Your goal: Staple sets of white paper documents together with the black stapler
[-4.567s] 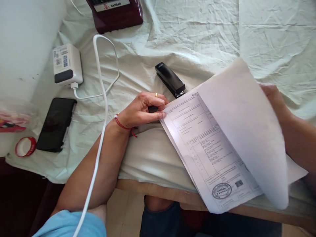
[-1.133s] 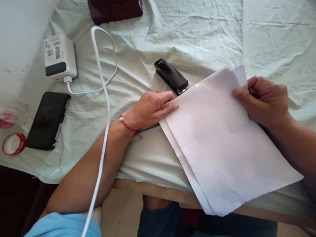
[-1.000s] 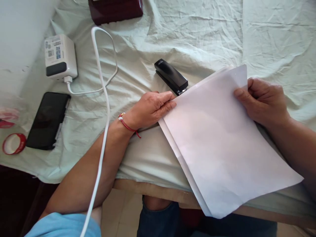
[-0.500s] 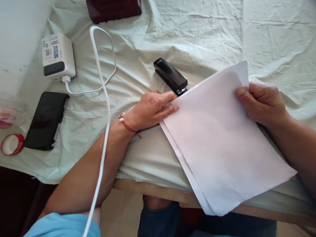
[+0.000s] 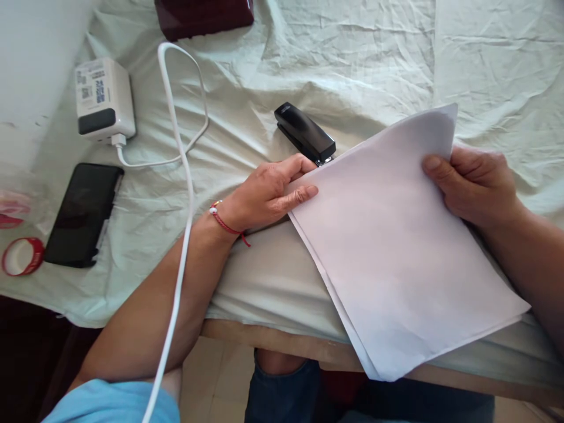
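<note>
A few overlapping sheets of white paper are held between my two hands, their lower part hanging past the table's front edge. My left hand pinches the upper left corner, thumb on top and fingers beneath. At the right edge, my right hand grips the sheets with its thumb on the upper face; its other fingers are partly hidden behind the paper. A black stapler lies on the cloth just beyond my left fingers, its near end close to the paper's top edge.
A pale green cloth covers the table. On the left are a white power bank, a black phone and a red wristband. A white cable crosses over my left forearm. A dark red box stands at the back.
The sheets have drawn closer into line along their left edge. Their upper right corner has shifted right and bowed up, and my right hand has moved slightly right. The stapler stays put.
</note>
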